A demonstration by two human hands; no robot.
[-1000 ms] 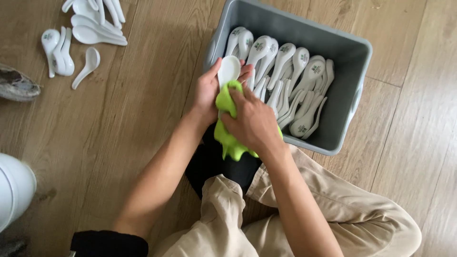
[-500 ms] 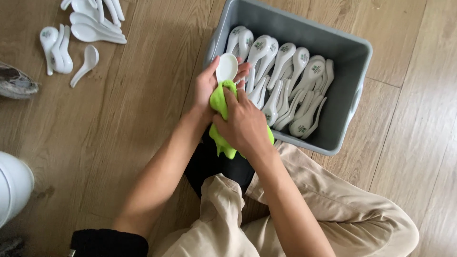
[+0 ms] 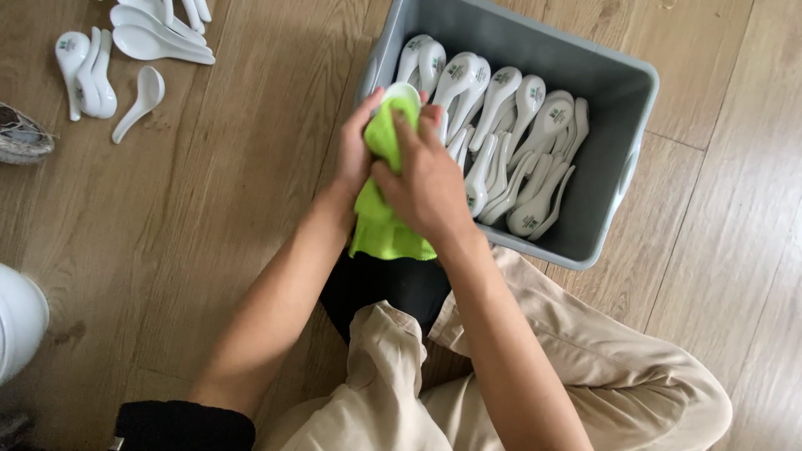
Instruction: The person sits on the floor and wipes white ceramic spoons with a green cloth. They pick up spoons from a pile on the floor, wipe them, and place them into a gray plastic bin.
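Looking down from your head, you see a wooden floor (image 3: 209, 209) with your legs in beige trousers (image 3: 585, 376) folded beneath you. Far left, loose white spoons (image 3: 125, 50) lie scattered on the boards, well apart from your hands; I count roughly 8, though some overlap and the top edge cuts others off. A white rounded object (image 3: 17, 321) sits at the left edge, too cropped to identify.

Moving toward the middle, your left hand (image 3: 355, 154) is wrapped around 1 white spoon (image 3: 401, 89), mostly hidden, with only the rim of its bowl showing at the top. Your right hand (image 3: 426, 184) is closed over a bright green cloth (image 3: 386, 230), pressing it against that spoon with the fingers curled tight. Both hands hover at the near left corner of a grey plastic tub (image 3: 601, 242).

To the right, the tub holds many more white spoons stacked in rows (image 3: 501, 142), bowls pointing away from you.

The spoon looks like glazed ceramic: light, rigid, smooth, likely slippery under a damp cloth and liable to chip if dropped on the others. Gripping the handle near its neck probably gives you the surest hold. The cloth is soft and limp, draping down below your palms.
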